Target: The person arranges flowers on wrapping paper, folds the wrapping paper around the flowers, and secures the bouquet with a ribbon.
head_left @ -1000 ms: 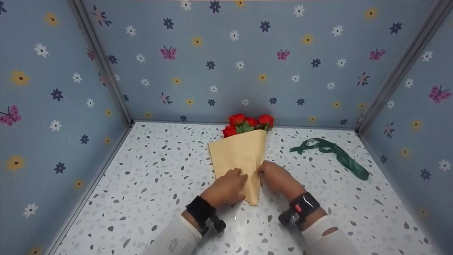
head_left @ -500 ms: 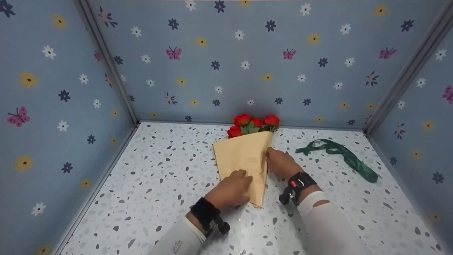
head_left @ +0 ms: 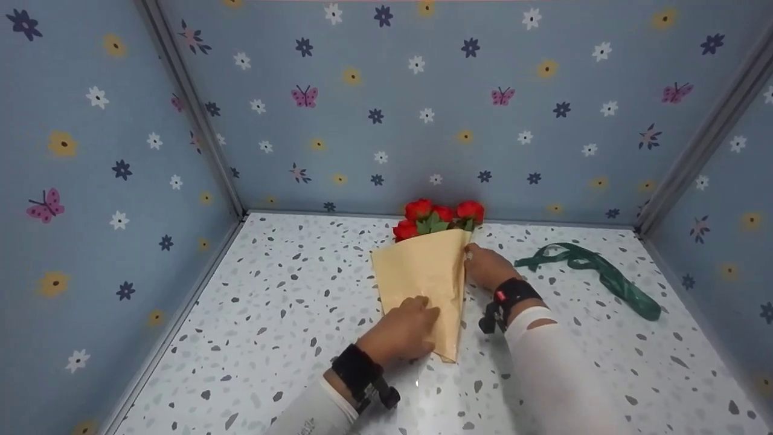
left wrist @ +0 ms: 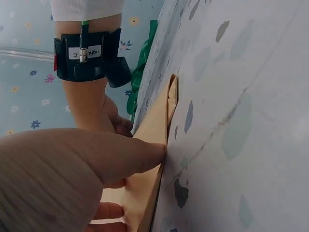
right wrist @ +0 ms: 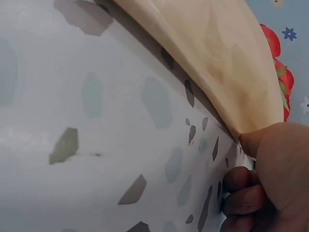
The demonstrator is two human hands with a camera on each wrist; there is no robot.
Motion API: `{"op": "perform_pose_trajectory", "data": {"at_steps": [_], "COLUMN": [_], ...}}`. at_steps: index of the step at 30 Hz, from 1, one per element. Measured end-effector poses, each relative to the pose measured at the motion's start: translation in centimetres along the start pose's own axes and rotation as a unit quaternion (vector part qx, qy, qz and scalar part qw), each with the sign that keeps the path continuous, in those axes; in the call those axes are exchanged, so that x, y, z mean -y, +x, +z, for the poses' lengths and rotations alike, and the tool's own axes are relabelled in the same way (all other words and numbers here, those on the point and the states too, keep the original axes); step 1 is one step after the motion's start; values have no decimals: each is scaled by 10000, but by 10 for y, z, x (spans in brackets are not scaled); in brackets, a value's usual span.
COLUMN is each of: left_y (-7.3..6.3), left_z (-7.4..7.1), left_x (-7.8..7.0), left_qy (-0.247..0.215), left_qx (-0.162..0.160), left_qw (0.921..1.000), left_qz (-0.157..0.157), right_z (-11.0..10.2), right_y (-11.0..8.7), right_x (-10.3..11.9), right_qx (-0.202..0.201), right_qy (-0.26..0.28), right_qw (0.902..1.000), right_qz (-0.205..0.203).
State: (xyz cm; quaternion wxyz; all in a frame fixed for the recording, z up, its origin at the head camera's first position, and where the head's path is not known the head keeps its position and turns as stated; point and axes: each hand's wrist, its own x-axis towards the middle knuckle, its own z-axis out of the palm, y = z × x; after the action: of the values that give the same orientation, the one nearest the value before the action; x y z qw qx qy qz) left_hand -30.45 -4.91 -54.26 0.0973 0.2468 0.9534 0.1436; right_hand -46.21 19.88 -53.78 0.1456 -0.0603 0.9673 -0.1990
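Note:
A bouquet wrapped in tan wrapping paper lies on the speckled table, its narrow end toward me. Red roses with green leaves poke out of the wide end by the back wall. My left hand rests on the lower part of the paper, fingers spread across it; in the left wrist view its thumb lies along the paper's edge. Higher up, my right hand pinches the right edge of the paper near the roses. The right wrist view shows that thumb on the edge, the other fingers curled below.
A green ribbon lies loosely bunched to the right of the bouquet. Blue panels with printed flowers and butterflies stand at the back and both sides of the table. Each wrist wears a black strap with a camera.
My right hand has slid up the paper's right edge, from beside the left hand to near the roses. The left hand stays on the lower paper. The whole view has shifted slightly.

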Motion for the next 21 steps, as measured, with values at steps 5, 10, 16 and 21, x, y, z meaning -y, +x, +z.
{"op": "perform_pose_trajectory", "data": {"at_steps": [5,10,16,21], "left_y": [0,0,-1,0], "left_z": [2,1,-1,-2], "left_x": [-2,-4,-3,-1], "left_qy": [142,156,284,376], "left_qx": [-111,31,119,34], "left_qw": [9998,9999,9995,9993], "left_qz": [110,-14,-47,-10], "right_z": [-3,-2,-3,1], "right_y": [6,16,15,15], "right_x": [-5,-12,-7,-4], "right_qx": [-29,-180,-78,-219], "right_qy": [-4,-122,-405,-603], "right_qw": [10000,9997,9990,9978], "right_qz": [-6,-71,-151,-180]}}
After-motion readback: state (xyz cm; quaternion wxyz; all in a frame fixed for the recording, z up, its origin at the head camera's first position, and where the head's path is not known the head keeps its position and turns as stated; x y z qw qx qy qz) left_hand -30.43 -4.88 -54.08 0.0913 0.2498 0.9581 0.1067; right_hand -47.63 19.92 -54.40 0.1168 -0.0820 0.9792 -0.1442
